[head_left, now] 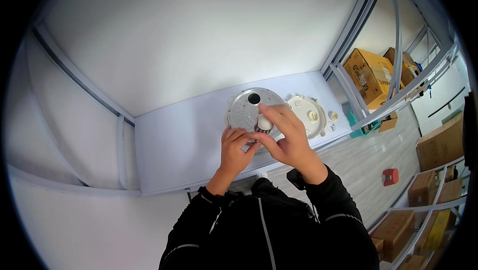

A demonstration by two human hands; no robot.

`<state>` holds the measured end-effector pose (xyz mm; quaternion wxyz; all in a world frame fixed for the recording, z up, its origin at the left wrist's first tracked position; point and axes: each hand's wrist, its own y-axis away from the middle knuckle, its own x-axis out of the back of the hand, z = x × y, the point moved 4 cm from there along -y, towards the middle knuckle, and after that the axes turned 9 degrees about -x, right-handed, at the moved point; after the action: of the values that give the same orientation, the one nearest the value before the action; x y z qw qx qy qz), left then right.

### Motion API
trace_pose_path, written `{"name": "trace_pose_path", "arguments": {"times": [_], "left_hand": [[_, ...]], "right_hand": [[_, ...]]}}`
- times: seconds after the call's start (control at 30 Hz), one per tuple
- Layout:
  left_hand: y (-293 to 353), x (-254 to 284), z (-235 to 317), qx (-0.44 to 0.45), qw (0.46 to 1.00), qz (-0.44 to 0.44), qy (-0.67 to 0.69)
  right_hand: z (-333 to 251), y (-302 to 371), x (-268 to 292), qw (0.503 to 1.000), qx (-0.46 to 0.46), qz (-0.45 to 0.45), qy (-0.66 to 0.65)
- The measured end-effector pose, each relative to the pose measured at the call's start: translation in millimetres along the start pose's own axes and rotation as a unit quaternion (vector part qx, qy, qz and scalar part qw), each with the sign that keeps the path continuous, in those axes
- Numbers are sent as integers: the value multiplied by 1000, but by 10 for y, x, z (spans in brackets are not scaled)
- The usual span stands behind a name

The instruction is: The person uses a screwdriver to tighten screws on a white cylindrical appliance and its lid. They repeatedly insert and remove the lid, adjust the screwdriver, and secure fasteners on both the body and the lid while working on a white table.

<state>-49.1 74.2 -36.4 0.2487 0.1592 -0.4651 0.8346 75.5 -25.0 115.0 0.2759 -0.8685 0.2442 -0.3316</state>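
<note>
Over a round silver metal plate [242,113] with a dark round centre, both hands meet at a small white-topped cylinder [264,122] with a dark-and-white banded lower part. My right hand [291,140] closes its thumb and forefinger around this cylinder, the forefinger along its upper side. My left hand [235,153] is closed too, with thumb and forefinger pinched at the cylinder's lower end beside my right thumb. The fingers hide that lower end. To the right of the plate lies a round cream plastic cover [301,104], with a small cream cap [312,115] on it.
Right of the cover, a small cream round part [333,115] and a small clear piece [331,127] lie on the white table [174,135]. A teal crate [366,129], cardboard boxes [368,75] and a red stool [391,177] stand off to the right. Grey frame posts flank the table.
</note>
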Motion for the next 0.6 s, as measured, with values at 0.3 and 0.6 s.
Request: {"name": "trace_pose_path", "arguments": {"times": [0.3,0.6], "left_hand": [[32,-7,94,0,999,6,-44],[25,-3,129,-15,998,20,-63]], "right_hand": [[-149,-54,31,997,-20,30,-62],[-76,-1,44,999,-8,34,33]]}}
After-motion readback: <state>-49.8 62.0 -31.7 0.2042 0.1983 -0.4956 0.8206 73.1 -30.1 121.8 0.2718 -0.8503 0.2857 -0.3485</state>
